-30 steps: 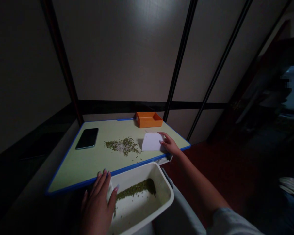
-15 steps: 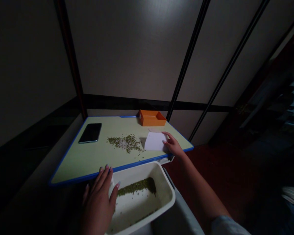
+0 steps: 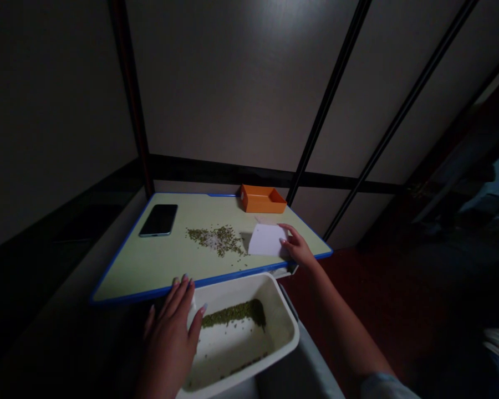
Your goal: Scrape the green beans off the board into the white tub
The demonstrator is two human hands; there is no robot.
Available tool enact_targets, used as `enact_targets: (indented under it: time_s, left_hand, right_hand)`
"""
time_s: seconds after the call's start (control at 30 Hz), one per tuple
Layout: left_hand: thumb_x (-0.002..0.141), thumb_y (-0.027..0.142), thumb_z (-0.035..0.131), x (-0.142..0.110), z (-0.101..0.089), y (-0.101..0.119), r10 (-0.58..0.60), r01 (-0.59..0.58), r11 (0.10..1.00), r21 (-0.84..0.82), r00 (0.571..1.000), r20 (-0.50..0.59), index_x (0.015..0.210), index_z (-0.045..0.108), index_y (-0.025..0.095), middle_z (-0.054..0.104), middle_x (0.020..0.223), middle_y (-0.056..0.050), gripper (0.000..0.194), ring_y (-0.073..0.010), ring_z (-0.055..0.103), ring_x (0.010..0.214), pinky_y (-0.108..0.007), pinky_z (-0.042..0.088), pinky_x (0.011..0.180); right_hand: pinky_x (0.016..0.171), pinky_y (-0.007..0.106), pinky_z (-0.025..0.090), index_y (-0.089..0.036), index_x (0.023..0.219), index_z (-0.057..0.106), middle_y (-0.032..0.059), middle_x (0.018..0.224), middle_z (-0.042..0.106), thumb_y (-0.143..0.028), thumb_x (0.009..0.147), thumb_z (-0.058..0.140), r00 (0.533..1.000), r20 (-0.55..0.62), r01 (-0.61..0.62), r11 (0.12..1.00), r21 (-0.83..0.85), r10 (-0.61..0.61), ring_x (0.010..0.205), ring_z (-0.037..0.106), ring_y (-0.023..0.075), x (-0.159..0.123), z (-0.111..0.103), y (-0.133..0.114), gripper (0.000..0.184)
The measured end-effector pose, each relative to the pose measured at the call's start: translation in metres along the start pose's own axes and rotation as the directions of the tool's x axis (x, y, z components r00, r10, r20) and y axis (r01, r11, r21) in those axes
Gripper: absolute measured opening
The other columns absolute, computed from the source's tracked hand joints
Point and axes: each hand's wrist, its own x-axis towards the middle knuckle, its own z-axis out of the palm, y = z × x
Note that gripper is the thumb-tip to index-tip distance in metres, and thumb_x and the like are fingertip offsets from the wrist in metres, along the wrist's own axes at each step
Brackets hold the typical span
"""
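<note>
My left hand (image 3: 170, 332) grips the left rim of a white plastic tub (image 3: 283, 321), thumb inside, fingers outside. The tub sits below the near edge of a pale green table with a blue rim (image 3: 149, 266) and holds a strip of green beans (image 3: 235, 313). My right hand (image 3: 298, 247) rests at the table's right edge, fingers on a white card (image 3: 266, 241) standing tilted on the tabletop. A loose scatter of green beans with some white grains (image 3: 216, 239) lies just left of the card.
A dark phone (image 3: 158, 219) lies flat at the table's far left. An orange shallow box (image 3: 263, 198) sits at the far edge by the wall. Pale wall panels with dark strips rise behind. Dark reddish floor lies to the right.
The view has drifted up and to the left, so table and tub sit slightly further right in frame. Both hands keep their holds on the tub and the card.
</note>
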Motion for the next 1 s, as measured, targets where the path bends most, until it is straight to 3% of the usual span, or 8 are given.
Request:
enact_targets:
  time_s: [0.4, 0.6, 1.0]
  left_hand:
    - [0.095, 0.036, 0.033, -0.001, 0.004, -0.004, 0.021, -0.021, 1.000, 0.002, 0.999, -0.028, 0.134, 0.060, 0.019, 0.056, 0.147, -0.012, 0.050, -0.0270, 0.045, 0.143, -0.057, 0.042, 0.110]
    - [0.093, 0.035, 0.035, 0.000, 0.003, -0.002, -0.005, 0.005, 1.000, -0.006, 1.000, -0.012, 0.136, 0.059, 0.022, 0.055, 0.149, -0.011, 0.051, -0.0258, 0.045, 0.143, -0.055, 0.042, 0.111]
    - [0.091, 0.041, 0.037, -0.001, 0.012, -0.009, 0.058, -0.057, 0.998, 0.022, 0.995, -0.083, 0.135, 0.060, 0.022, 0.056, 0.147, -0.009, 0.053, -0.0284, 0.049, 0.141, -0.054, 0.045, 0.108]
  right_hand:
    - [0.047, 0.019, 0.030, -0.023, 0.134, 0.052, -0.0046, 0.071, 0.057, -0.042, 0.072, 0.074, 0.998, 0.062, -0.027, 0.999, 0.021, 0.026, 0.052, 0.045, 0.0086, 0.002, 0.002, 0.006, 0.068]
    - [0.050, 0.020, 0.033, -0.023, 0.134, 0.054, -0.0023, 0.075, 0.061, -0.043, 0.072, 0.074, 0.998, 0.057, -0.008, 1.000, 0.013, 0.007, 0.058, 0.050, 0.0113, 0.003, 0.001, 0.011, 0.069]
    - [0.048, 0.020, 0.032, -0.022, 0.136, 0.053, -0.0022, 0.073, 0.061, -0.044, 0.069, 0.077, 0.997, 0.061, -0.048, 0.999, -0.017, 0.049, 0.056, 0.050, 0.0114, 0.000, 0.005, -0.002, 0.075]
